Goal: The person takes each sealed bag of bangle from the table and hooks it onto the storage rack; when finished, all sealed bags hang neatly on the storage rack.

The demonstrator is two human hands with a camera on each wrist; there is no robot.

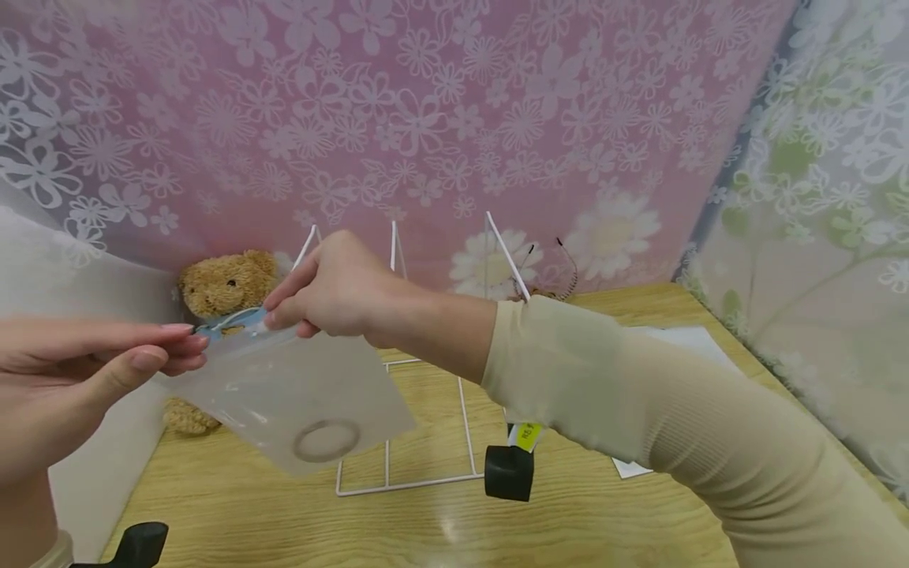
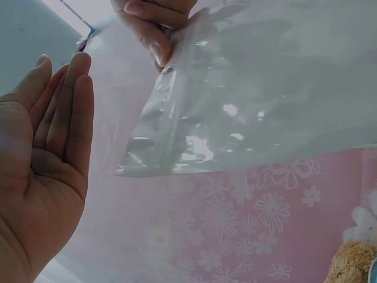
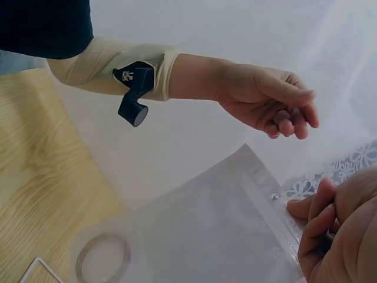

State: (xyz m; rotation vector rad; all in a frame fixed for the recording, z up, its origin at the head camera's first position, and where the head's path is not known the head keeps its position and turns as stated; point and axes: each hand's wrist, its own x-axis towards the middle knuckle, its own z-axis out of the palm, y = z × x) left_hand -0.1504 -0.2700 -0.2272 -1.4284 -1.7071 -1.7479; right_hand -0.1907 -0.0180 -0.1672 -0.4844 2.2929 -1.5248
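Observation:
A clear zip bag [image 1: 284,394] hangs tilted above the table, a pale ring like a bangle [image 1: 327,457] visible at its lower end. My right hand [image 1: 341,288] pinches the bag's top edge between thumb and fingers. Near the bag's other top corner is my left hand [image 1: 92,371], its fingers extended. From the left wrist view, that left hand [image 2: 53,147] stands apart from the bag [image 2: 247,88] and holds nothing. The ring [image 3: 80,259] also shows in the right wrist view, where the left hand [image 3: 268,103] has loosely bent fingers.
A white wire rack [image 1: 405,483] stands on the wooden table [image 1: 568,513] behind the bag. A brown teddy bear [image 1: 220,284] sits at the back left, partly hidden. White sheets [image 1: 692,343] lie at right, near a thin coiled headband-like thing [image 1: 574,276]. Flowered curtains close off the back.

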